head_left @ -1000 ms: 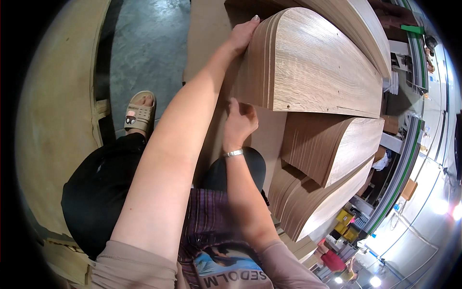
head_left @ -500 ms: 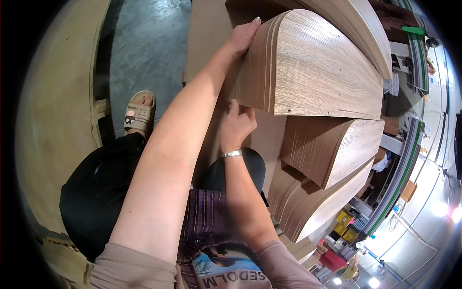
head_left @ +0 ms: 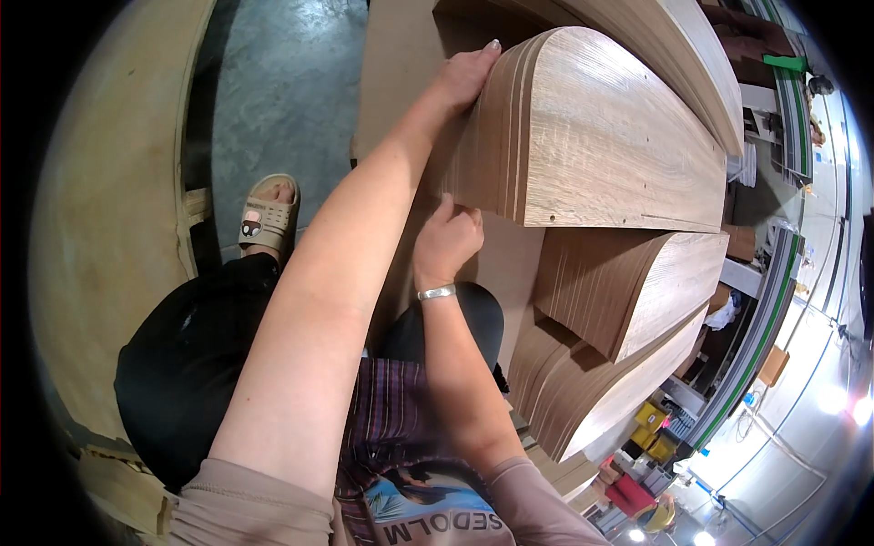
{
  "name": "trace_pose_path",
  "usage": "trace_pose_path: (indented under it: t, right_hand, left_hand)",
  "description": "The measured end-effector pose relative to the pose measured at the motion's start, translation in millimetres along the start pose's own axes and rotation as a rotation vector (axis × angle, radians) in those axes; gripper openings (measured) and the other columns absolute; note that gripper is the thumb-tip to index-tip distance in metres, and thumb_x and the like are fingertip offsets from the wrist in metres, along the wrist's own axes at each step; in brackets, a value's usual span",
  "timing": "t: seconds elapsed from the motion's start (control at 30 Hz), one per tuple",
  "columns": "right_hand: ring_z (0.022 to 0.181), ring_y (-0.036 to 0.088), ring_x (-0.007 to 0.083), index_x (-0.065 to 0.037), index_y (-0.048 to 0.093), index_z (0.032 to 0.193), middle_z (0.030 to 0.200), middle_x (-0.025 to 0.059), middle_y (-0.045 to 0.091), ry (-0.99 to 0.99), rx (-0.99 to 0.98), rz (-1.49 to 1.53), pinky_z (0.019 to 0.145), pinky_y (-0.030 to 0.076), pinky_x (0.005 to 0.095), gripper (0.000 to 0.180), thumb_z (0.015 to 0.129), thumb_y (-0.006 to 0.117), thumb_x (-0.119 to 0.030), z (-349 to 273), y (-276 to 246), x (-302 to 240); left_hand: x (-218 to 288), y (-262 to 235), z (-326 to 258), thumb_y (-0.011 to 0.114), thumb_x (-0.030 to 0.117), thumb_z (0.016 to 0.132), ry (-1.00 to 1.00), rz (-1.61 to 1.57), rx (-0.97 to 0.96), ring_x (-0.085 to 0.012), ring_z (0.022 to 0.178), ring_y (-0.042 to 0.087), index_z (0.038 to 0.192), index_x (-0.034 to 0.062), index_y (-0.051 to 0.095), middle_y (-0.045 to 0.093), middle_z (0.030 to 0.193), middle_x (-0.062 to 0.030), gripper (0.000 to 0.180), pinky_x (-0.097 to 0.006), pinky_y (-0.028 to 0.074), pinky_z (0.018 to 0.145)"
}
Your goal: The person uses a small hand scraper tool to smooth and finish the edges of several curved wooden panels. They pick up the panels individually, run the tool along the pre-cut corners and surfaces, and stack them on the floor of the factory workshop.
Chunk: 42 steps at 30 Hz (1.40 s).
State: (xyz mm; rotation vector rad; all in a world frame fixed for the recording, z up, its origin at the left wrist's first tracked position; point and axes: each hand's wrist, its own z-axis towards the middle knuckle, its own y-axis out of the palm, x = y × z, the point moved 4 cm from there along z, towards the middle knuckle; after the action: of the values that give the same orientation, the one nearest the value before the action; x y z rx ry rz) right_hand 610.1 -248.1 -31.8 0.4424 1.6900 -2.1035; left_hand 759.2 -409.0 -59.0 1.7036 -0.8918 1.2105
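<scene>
Head view. Board stack (head_left: 624, 136): upper right of frame, round-cornered, layers slightly uneven at left. Possible faults: layers slipping out of line, from uneven pressure between hands; a pinched fingertip, from edges sliding together. Left hand (head_left: 466, 80): upper centre, laid on the stack's curved edge, apart from the right; fingers partly hidden, degree of closing impossible to tell. Right hand (head_left: 448, 244): centre, thumb raised, fingers curled, near the stack's lower left corner; grip likewise.
</scene>
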Motion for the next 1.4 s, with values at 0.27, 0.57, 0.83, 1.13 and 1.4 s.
trace_pose_path:
  t: [0.27, 0.57, 0.83, 1.13, 1.4]
  right_hand:
    - [0.078, 0.061, 0.0382, 0.006, 0.064, 0.081, 0.081, 0.0199, 0.062, -0.058, 0.008, -0.006, 0.069, 0.050, 0.0452, 0.022, 0.087, 0.063, -0.015, 3, -6, -2]
    - [0.065, 0.063, 0.0182, 0.003, 0.065, 0.087, 0.076, 0.0116, 0.066, 0.038, 0.069, 0.390, 0.062, 0.050, 0.0290, 0.013, 0.084, 0.071, -0.008, 19, -99, -21]
    - [0.068, 0.055, 0.0119, 0.000, 0.057, 0.089, 0.080, 0.0038, 0.056, 0.010, 0.356, 0.497, 0.062, 0.049, 0.0248, 0.020, 0.080, 0.074, -0.001, 11, -101, -40]
    - [0.065, 0.053, 0.0102, 0.001, 0.057, 0.090, 0.079, 0.0031, 0.057, 0.024, 0.433, 0.538, 0.058, 0.046, 0.0224, 0.020, 0.081, 0.074, -0.002, 10, -92, -43]
    - [0.063, 0.052, 0.0088, 0.002, 0.059, 0.092, 0.079, 0.0023, 0.058, -0.008, 0.468, 0.351, 0.056, 0.044, 0.0212, 0.019, 0.081, 0.075, -0.002, 1, -84, -48]
  left_hand:
    - [-4, -6, 9, 0.040, 0.052, 0.097, -0.004, 0.008, 0.018, -0.0268, 0.105, 0.061, 0.112, 0.0045, 0.067, 0.069, 0.110, -0.0153, 0.057, -0.036, 0.044, 0.093]
    - [107, 17, -10, 0.043, 0.054, 0.097, 0.265, -0.137, -0.234, -0.0202, 0.123, 0.050, 0.135, 0.0003, 0.050, 0.053, 0.135, -0.0133, 0.066, -0.031, 0.037, 0.105]
    - [111, 26, -12, 0.062, 0.031, 0.090, 0.304, 0.082, -0.286, -0.0208, 0.114, 0.055, 0.140, 0.0039, 0.045, 0.058, 0.128, -0.0137, 0.059, -0.031, 0.040, 0.100]
    - [104, 26, -13, 0.064, 0.033, 0.088, 0.343, 0.047, -0.206, -0.0212, 0.114, 0.055, 0.139, -0.0006, 0.045, 0.058, 0.128, -0.0152, 0.064, -0.031, 0.039, 0.100]
    - [103, 19, -11, 0.062, 0.029, 0.088, 0.328, 0.101, -0.226, -0.0206, 0.114, 0.056, 0.137, -0.0019, 0.046, 0.059, 0.126, -0.0149, 0.060, -0.030, 0.039, 0.100]
